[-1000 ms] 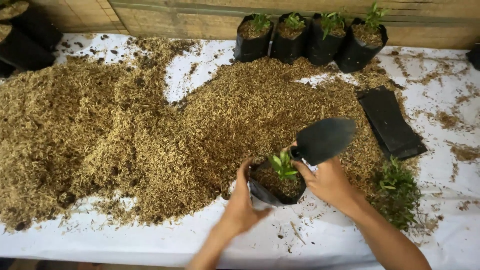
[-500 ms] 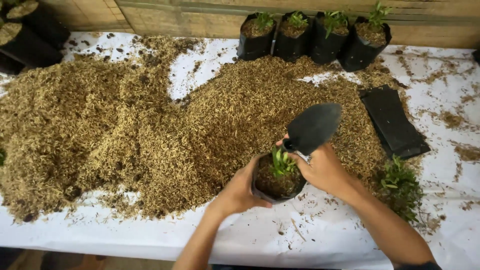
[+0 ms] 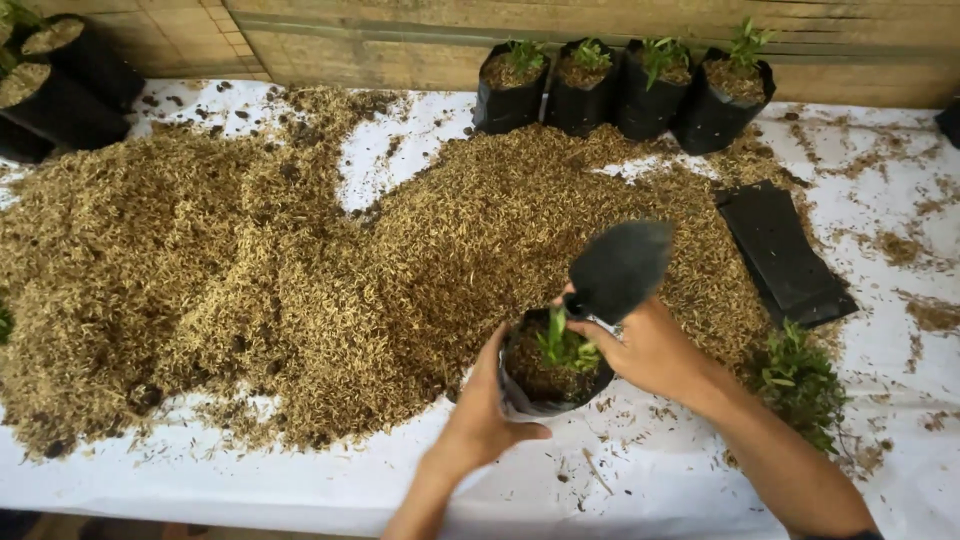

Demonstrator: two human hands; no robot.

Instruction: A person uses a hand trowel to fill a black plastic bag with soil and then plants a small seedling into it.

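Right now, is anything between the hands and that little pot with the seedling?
Nothing visible. The left hand cups the pot directly, and the right hand, gripping a trowel, touches its far rim beside the seedling.

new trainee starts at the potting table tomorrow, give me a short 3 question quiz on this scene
1. True or false: the left hand grips the side of the small black plastic grow bag with a green seedling.
2. Which tool does the right hand hold? A) dark metal trowel B) scissors C) watering can
3. How many filled black seedling bags stand in a row at the far edge of the white-covered table?

Key
1. True.
2. A, the dark metal trowel, its blade raised over the heap of tan husk mix.
3. Four, the row of filled bags.
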